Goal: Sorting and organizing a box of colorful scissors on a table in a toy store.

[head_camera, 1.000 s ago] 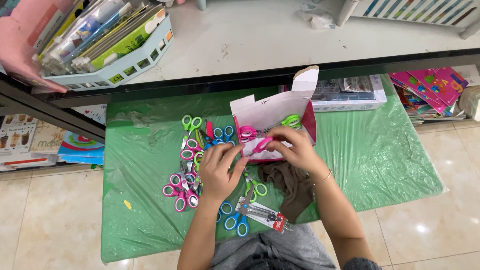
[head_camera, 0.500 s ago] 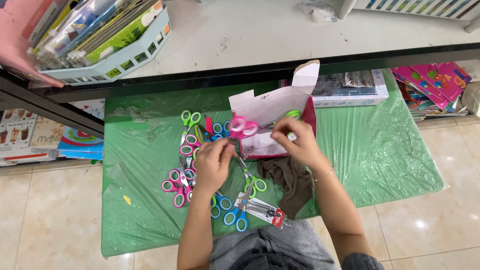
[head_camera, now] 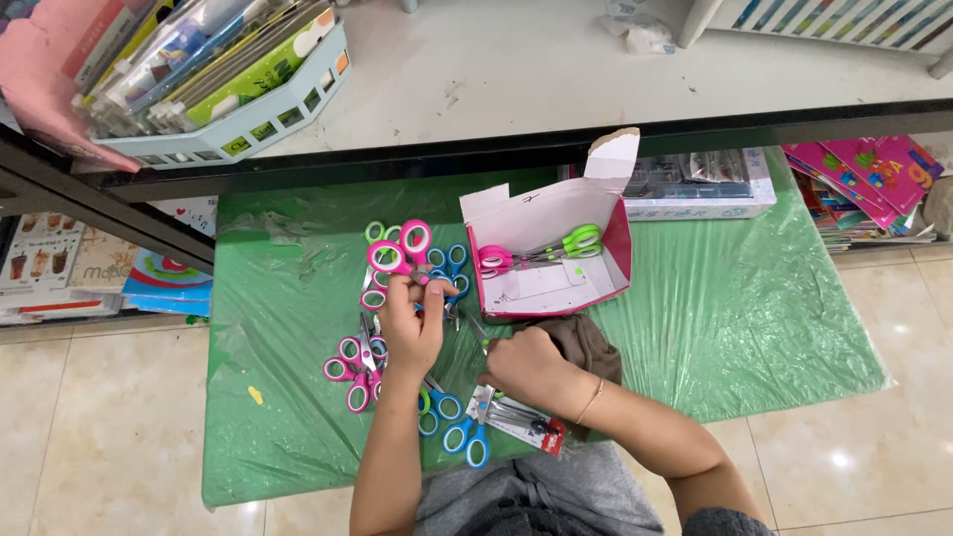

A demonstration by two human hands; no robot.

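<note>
My left hand [head_camera: 412, 323] holds a pair of pink-handled scissors [head_camera: 399, 253] upright, handles up, above a heap of small scissors on the green plastic sheet [head_camera: 298, 298]. My right hand [head_camera: 526, 365] lies lower right of it with fingers curled, resting beside a brown cloth [head_camera: 591, 342]. A thin grey blade [head_camera: 476, 331] shows at its thumb; whether the hand grips it is unclear. Just beyond the hands an open pink-and-white cardboard box [head_camera: 541, 288] holds one pink and one green pair of scissors [head_camera: 556, 248].
Loose pink scissors [head_camera: 349, 365], blue scissors [head_camera: 467, 442] and a carded pack of scissors [head_camera: 518, 419] lie near my lap. A shelf edge [head_camera: 496, 149] runs above the sheet, with a tray of books [head_camera: 223, 94] on it. Coloured books [head_camera: 864, 179] lie at right.
Both hands were together at the box with a pink pair. The left hand has now drawn back left holding pink scissors; the right hand has dropped toward me beside the brown cloth.
</note>
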